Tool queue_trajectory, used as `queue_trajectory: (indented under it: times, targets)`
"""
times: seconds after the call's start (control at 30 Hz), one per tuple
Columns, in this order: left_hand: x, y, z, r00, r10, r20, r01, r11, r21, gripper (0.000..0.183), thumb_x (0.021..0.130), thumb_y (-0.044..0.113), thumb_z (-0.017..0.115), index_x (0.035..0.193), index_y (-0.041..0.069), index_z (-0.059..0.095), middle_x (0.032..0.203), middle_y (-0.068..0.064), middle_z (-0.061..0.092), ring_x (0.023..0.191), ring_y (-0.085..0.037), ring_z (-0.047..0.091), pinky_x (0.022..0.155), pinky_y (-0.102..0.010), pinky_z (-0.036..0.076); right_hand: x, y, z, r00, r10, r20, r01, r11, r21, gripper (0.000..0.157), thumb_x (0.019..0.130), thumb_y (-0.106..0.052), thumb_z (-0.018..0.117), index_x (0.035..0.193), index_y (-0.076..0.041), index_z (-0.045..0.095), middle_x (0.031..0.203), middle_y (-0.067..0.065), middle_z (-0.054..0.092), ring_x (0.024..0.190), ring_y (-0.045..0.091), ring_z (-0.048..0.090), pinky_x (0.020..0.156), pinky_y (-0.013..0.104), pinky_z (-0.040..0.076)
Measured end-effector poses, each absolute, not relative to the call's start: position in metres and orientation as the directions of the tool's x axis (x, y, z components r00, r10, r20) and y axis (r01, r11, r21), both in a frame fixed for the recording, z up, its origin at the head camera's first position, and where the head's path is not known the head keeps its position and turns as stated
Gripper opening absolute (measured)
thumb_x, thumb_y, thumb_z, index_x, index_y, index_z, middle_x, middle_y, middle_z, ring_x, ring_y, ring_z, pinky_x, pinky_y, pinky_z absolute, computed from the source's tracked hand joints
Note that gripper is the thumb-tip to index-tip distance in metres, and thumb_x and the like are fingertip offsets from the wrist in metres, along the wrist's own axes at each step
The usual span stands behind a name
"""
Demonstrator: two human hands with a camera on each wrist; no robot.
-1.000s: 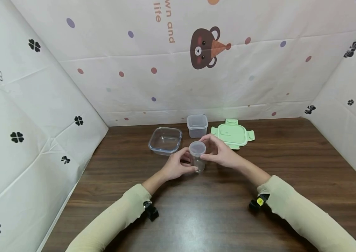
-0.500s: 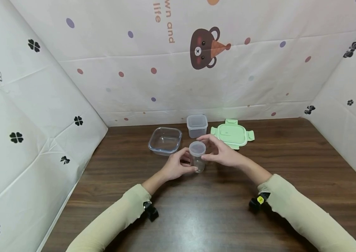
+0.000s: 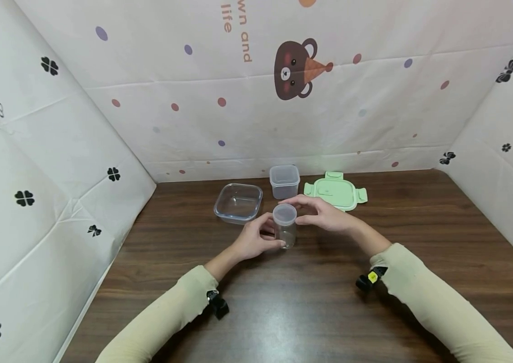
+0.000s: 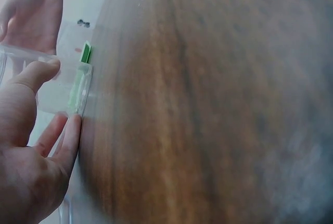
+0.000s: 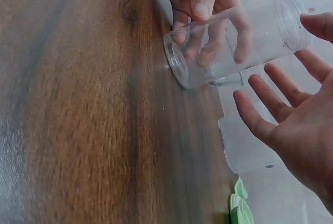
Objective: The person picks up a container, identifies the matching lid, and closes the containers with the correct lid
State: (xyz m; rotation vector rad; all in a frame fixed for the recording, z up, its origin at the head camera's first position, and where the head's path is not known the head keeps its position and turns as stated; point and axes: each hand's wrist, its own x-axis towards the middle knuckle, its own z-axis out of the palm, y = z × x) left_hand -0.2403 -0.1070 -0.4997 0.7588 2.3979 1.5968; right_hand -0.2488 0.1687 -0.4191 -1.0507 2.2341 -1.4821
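Right hand (image 3: 323, 215), shifted slightly around the jar lid (image 3: 284, 214) since the earlier frame, fingers spread, contact unclear; left hand (image 3: 252, 239), pinching the clear jar (image 3: 289, 237) between thumb and fingers; jar upright on wooden table (image 3: 279, 302), near glass dish (image 3: 238, 201).

Jar (image 3: 286, 237): clear, smooth, glossy; glass or hard plastic, can't tell from here. Its cap (image 3: 284, 215): cloudy plastic, duller. Square dish (image 3: 232, 219): transparent, shiny, glass-like. Tub (image 3: 285, 190): frosted, translucent plastic, soft sheen. Green lid (image 3: 337, 193): opaque plastic, mostly matt. Table (image 3: 256, 322): dark wood grain, smooth, semi-gloss, pale glare on it. Backdrop (image 3: 170, 131): thin printed sheeting, creased, faint sheen. Sleeves (image 3: 172, 302): soft matt cloth.
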Motion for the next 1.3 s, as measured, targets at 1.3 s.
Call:
queue_trajectory:
  times: [1.3]
  targets:
    - [-0.222, -0.101, -0.471, -0.875, 0.475, 0.094, 0.289, 0.357, 0.888, 0.057, 0.092, 0.007, 0.092, 0.142, 0.004, 0.065, 0.131, -0.024, 0.075, 0.119, -0.032, 0.076, 0.097, -0.029, 0.071, -0.244, 0.169, -0.419, -0.71, -0.678, 0.19, -0.408, 0.177, -0.895, 0.067, 0.106, -0.004, 0.072, 0.168, 0.0, 0.047, 0.168, 0.027, 0.055, 0.145, 0.023, 0.062, 0.119, 0.039, 0.056]
